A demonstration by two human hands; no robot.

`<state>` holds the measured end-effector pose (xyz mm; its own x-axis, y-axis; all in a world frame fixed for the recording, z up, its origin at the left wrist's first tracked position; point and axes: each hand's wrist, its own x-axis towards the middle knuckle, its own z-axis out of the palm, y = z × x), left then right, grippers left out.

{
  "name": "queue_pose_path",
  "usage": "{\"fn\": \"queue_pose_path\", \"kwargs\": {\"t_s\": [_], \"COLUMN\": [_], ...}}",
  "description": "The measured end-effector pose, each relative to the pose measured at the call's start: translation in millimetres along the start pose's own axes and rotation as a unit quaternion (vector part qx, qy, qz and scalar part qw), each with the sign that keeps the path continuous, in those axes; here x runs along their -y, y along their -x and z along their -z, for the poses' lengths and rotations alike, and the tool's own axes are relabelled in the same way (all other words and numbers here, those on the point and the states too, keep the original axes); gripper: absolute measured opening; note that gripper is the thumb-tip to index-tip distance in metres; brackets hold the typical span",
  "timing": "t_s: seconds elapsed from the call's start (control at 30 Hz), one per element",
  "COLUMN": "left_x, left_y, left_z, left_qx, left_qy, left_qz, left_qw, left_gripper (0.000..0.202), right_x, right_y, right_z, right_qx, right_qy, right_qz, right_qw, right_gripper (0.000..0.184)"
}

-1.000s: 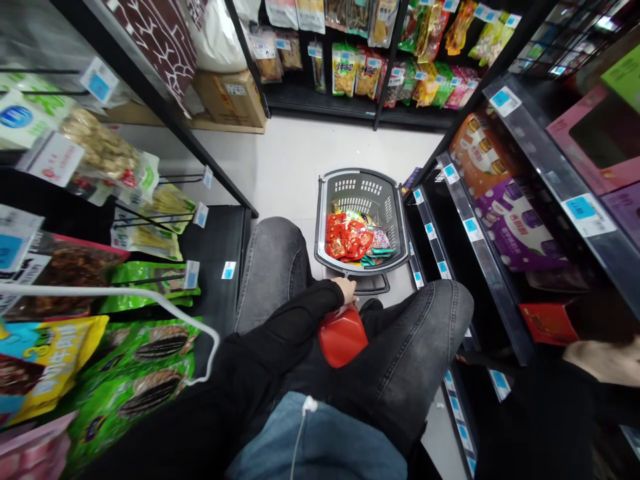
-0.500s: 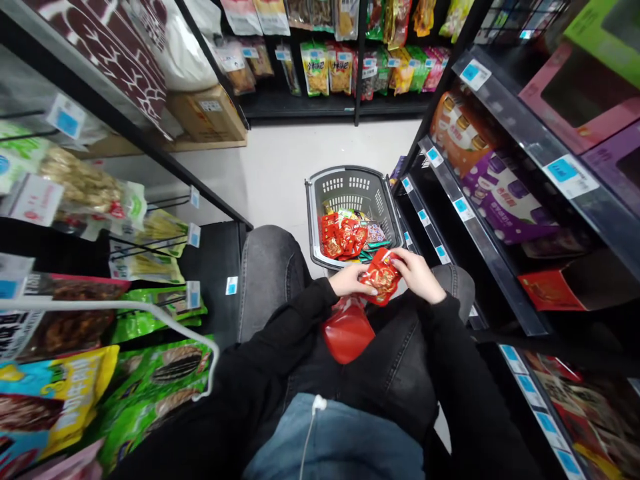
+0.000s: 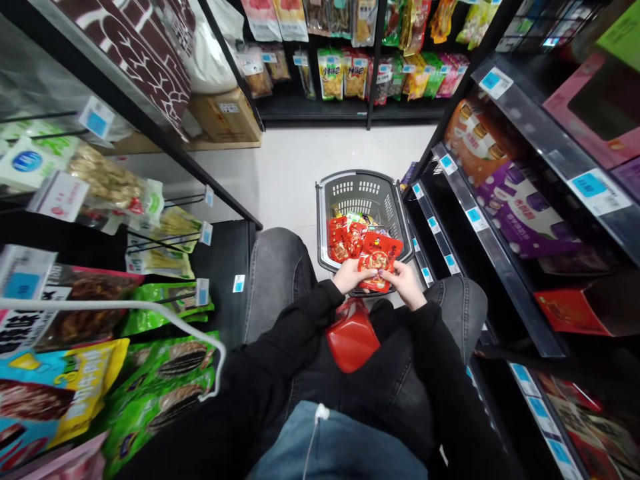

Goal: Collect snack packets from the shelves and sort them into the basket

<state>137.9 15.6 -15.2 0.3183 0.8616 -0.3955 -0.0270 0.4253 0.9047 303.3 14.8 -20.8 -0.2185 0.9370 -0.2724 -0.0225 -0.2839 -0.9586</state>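
Both my left hand [image 3: 353,275] and my right hand [image 3: 406,284] grip a red snack packet [image 3: 375,261], thumbs on its front face. It is held over the near rim of a dark grey shopping basket [image 3: 324,193]. Inside the basket lie several more red snack packets [image 3: 342,240] and other colourful packs, partly hidden behind the held one. A red container [image 3: 353,340] with a clear upper part rests on my lap, below my hands.
Shelves with bagged snacks [image 3: 330,73] stand at the far end. On the right, shelving holds purple boxes [image 3: 525,207]. Hooks on the left carry green seed bags [image 3: 170,380], near a white wire rail [image 3: 150,305]. A cardboard box [image 3: 225,120] sits back left.
My hands have moved forward with the red packet, from above my lap to the basket's near rim. The packet is now more upright, its printed front facing me.
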Motion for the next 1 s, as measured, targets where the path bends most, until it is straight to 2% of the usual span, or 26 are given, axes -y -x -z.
{"fn": "queue_pose_path", "kwargs": {"t_s": [0.13,0.23,0.4,0.57,0.63,0.8,1.0], "left_x": [11,12,8,4,4,3,4], "left_y": [-3,-3,-2,-1,-1,0,3], "left_z": [1.4,0.6,-4.9,-8.5,-8.9,-9.5,-10.3], "left_qx": [-0.04,-0.06,-0.049,0.015,0.0,-0.077,-0.088], "left_qy": [-0.064,-0.06,0.04,0.085,0.072,0.052,0.064], "left_qz": [-0.07,-0.094,-0.068,-0.003,-0.007,-0.037,-0.067], "left_qw": [0.995,0.992,0.996,0.996,0.997,0.995,0.992], "left_gripper": [0.045,0.044,0.05,0.055,0.054,0.05,0.048], "right_x": [2,3,2,-2,-3,-6,-12], "right_y": [0,2,2,0,-1,-1,-1], "right_z": [-1,-3,-4,-2,-2,-6,-9], "right_qx": [-0.005,-0.011,-0.006,-0.047,-0.05,-0.051,-0.061], "right_qy": [-0.025,-0.036,-0.038,-0.007,-0.004,-0.006,-0.032], "right_qz": [0.0,-0.005,0.014,0.033,0.028,0.038,0.054], "right_qw": [1.0,0.999,0.999,0.998,0.998,0.998,0.996], "right_gripper": [0.036,0.037,0.039,0.041,0.042,0.042,0.037]}}
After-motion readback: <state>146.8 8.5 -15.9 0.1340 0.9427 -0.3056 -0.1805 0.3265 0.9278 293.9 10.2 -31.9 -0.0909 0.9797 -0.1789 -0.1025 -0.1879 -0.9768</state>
